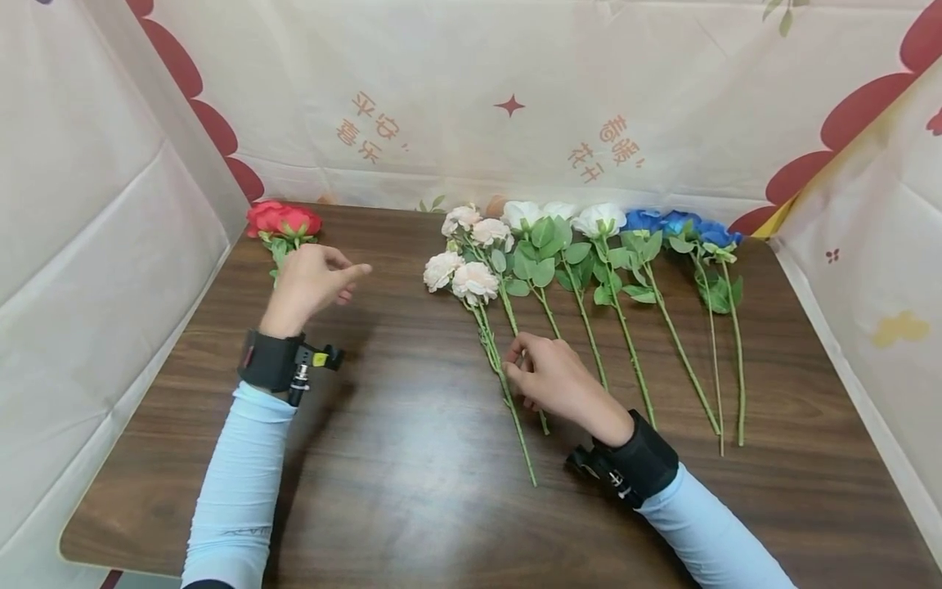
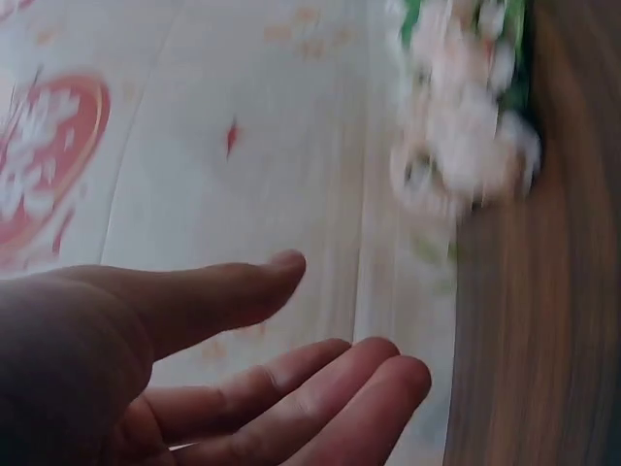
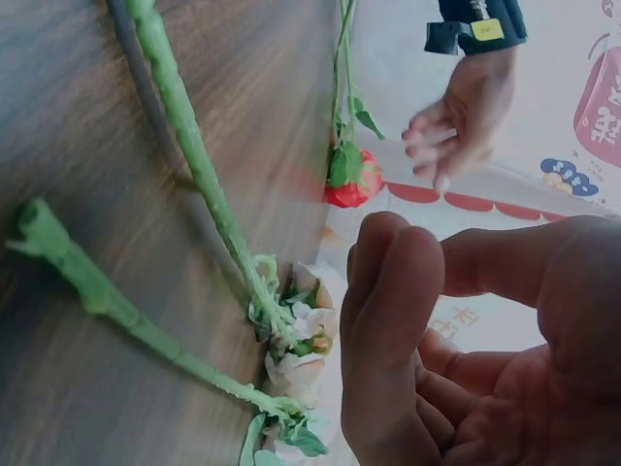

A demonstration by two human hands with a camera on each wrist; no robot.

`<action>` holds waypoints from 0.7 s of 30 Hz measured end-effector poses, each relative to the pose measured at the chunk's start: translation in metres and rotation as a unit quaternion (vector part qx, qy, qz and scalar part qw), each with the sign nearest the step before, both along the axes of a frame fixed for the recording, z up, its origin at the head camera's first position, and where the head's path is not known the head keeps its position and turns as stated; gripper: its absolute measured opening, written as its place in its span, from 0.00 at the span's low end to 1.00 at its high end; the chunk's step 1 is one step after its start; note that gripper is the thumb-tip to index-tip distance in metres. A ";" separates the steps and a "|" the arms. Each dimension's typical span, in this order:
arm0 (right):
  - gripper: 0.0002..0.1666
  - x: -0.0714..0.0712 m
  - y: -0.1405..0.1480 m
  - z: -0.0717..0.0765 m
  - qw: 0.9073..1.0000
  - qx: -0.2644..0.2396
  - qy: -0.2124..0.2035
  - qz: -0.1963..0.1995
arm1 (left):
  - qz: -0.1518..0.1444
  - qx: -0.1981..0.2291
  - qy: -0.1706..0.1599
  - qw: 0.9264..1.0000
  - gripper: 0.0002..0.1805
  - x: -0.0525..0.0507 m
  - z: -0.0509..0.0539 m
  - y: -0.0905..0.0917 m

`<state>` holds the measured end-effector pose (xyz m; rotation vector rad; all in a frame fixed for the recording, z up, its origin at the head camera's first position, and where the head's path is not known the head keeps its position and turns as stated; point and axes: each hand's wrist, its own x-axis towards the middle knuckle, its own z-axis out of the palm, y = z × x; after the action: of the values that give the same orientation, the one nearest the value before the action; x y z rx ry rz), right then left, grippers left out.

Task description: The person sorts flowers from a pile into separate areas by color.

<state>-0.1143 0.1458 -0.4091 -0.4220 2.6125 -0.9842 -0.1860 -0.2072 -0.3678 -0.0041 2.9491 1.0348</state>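
Note:
My left hand [image 1: 312, 278] hovers over the stems of the red roses [image 1: 283, 219] at the table's far left. Its thumb and fingers are apart and hold nothing, as the left wrist view also shows. My right hand [image 1: 555, 379] hangs with loosely bent fingers beside the stems of the pale pink flowers [image 1: 474, 282]. In the right wrist view, two green stems [image 3: 199, 175] lie apart from the fingertips, and nothing is visible between them. The pink blooms [image 2: 466, 136] look blurred in the left wrist view.
White roses [image 1: 599, 219] and blue roses [image 1: 680, 222] lie in a row along the back right, stems toward the front. A brown wooden table [image 1: 412, 491] carries everything. Printed cloth [image 1: 456, 98] hangs behind it and at both sides.

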 end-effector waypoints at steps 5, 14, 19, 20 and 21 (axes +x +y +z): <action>0.07 -0.001 0.003 0.001 1.000 0.001 0.003 -0.005 | 0.063 -0.051 -0.014 0.997 0.24 -0.001 0.001 -0.044; 0.08 -0.002 0.004 -0.001 1.000 -0.003 0.003 0.000 | 0.095 -0.146 -0.100 0.980 0.27 -0.001 -0.021 -0.082; 0.08 -0.002 0.003 -0.002 1.000 -0.001 0.004 0.000 | 0.094 -0.134 -0.114 0.980 0.21 -0.007 -0.034 -0.077; 0.07 -0.003 0.003 -0.002 1.000 0.000 0.005 -0.001 | 0.091 -0.137 -0.112 0.980 0.20 -0.008 -0.035 -0.077; 0.07 -0.003 0.003 -0.002 1.000 0.000 0.006 -0.001 | 0.091 -0.138 -0.111 0.980 0.18 -0.009 -0.036 -0.076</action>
<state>-0.1169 0.1489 -0.4112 -0.4272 2.6238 -0.9860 -0.1950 -0.2833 -0.4039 -0.3718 2.8952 0.5833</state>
